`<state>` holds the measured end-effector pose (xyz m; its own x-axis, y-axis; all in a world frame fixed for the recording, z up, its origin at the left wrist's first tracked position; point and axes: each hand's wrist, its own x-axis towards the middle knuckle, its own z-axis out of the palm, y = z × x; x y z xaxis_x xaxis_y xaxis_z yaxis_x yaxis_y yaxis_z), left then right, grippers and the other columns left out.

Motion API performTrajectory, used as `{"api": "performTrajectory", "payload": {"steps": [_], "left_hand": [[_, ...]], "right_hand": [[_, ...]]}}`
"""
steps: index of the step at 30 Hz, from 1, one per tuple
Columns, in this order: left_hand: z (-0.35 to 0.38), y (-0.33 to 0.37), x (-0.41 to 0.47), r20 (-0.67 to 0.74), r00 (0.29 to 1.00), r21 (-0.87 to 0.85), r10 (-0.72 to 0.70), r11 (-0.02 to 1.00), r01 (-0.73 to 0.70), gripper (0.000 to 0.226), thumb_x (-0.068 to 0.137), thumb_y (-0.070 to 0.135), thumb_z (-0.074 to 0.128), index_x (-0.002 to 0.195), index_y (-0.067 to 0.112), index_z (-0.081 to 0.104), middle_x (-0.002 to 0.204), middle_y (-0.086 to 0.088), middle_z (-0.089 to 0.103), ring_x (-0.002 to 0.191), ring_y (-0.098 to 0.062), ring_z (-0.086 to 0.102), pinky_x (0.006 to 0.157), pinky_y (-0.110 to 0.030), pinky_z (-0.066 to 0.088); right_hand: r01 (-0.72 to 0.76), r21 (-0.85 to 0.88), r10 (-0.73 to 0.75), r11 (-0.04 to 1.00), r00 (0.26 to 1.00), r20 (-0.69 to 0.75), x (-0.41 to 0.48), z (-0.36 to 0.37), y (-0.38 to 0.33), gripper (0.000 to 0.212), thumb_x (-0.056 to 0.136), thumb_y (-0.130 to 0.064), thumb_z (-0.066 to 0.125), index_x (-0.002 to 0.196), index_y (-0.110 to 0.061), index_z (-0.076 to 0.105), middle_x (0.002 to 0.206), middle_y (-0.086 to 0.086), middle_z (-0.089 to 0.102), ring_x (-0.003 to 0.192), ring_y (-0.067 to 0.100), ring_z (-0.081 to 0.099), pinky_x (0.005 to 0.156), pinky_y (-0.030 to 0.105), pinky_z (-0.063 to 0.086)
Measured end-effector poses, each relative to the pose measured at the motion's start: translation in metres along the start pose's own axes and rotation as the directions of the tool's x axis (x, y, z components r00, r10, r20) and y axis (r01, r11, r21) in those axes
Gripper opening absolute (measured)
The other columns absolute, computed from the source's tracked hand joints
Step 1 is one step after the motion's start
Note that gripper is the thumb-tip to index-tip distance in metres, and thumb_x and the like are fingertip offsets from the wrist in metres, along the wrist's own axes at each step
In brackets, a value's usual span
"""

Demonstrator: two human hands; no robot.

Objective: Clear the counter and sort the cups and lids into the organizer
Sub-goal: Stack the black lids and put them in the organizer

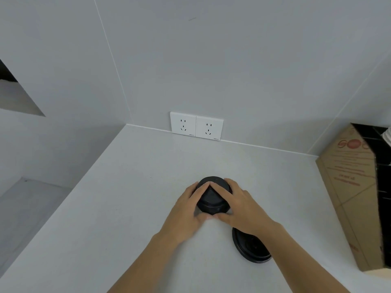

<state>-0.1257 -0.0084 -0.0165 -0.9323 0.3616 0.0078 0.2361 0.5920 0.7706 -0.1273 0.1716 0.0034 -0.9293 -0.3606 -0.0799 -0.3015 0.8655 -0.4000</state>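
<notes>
A short stack of black cup lids (212, 203) rests on the pale counter (118, 208) in the middle of the view. My left hand (188, 210) wraps its left side and my right hand (239, 208) wraps its right side, with index fingertips meeting on top and thumbs meeting in front. A single black lid (250, 248) lies flat on the counter nearer to me, partly hidden under my right wrist. At the right stands a brown cardboard organizer (347, 187) with black compartments; white cups (387, 135) peek from it at the frame edge.
Two white wall sockets (196, 126) sit on the back wall just above the counter. The counter ends on the left at a step down to a lower ledge (27, 199). A dark wall recess (12, 92) is at the far left.
</notes>
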Motion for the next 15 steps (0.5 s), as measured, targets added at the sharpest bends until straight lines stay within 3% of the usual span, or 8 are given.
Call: {"api": "performTrajectory", "payload": {"steps": [2, 5, 10, 15], "left_hand": [[0.0, 0.002, 0.0, 0.002, 0.999, 0.0, -0.032, 0.999, 0.032, 0.072, 0.084, 0.02, 0.069, 0.143, 0.031, 0.03, 0.147, 0.007, 0.032, 0.134, -0.008, 0.033, 0.099, 0.0, 0.024], [-0.003, 0.01, 0.0, -0.01, 0.999, -0.042, -0.047, 0.998, 0.046, 0.073, 0.081, 0.017, 0.071, 0.142, 0.029, 0.034, 0.143, 0.007, 0.037, 0.131, -0.007, 0.036, 0.09, 0.008, 0.021], [-0.019, 0.045, 0.003, -0.089, 0.996, -0.051, 0.033, 0.998, -0.037, 0.071, 0.079, 0.012, 0.073, 0.14, 0.027, 0.039, 0.141, 0.005, 0.039, 0.124, -0.001, 0.034, 0.091, 0.009, 0.018], [-0.033, 0.088, -0.002, -0.141, 0.977, -0.016, 0.159, 0.987, -0.163, 0.068, 0.079, 0.01, 0.072, 0.138, 0.027, 0.041, 0.141, 0.003, 0.04, 0.127, -0.002, 0.033, 0.094, 0.008, 0.016]], "right_hand": [[-0.003, 0.001, 0.003, 1.0, 1.0, 0.011, 0.0, -0.003, 0.0, 0.076, 0.084, -0.036, 0.064, 0.147, -0.029, 0.02, 0.149, 0.014, 0.025, 0.126, 0.033, 0.041, 0.107, 0.04, 0.035], [0.0, 0.043, 0.001, 0.999, 1.0, -0.015, -0.003, -0.013, -0.002, 0.076, 0.082, -0.031, 0.067, 0.146, -0.027, 0.026, 0.148, 0.014, 0.028, 0.125, 0.034, 0.042, 0.105, 0.038, 0.038], [0.025, 0.152, -0.003, 0.988, 0.99, -0.144, -0.017, -0.046, -0.006, 0.076, 0.079, -0.024, 0.072, 0.143, -0.023, 0.033, 0.144, 0.01, 0.033, 0.129, 0.024, 0.039, 0.096, 0.011, 0.028], [0.042, 0.19, 0.012, 0.981, 0.962, -0.274, -0.042, -0.081, -0.014, 0.078, 0.074, -0.026, 0.078, 0.141, -0.026, 0.038, 0.144, 0.008, 0.035, 0.13, 0.022, 0.039, 0.102, 0.021, 0.032]]}}
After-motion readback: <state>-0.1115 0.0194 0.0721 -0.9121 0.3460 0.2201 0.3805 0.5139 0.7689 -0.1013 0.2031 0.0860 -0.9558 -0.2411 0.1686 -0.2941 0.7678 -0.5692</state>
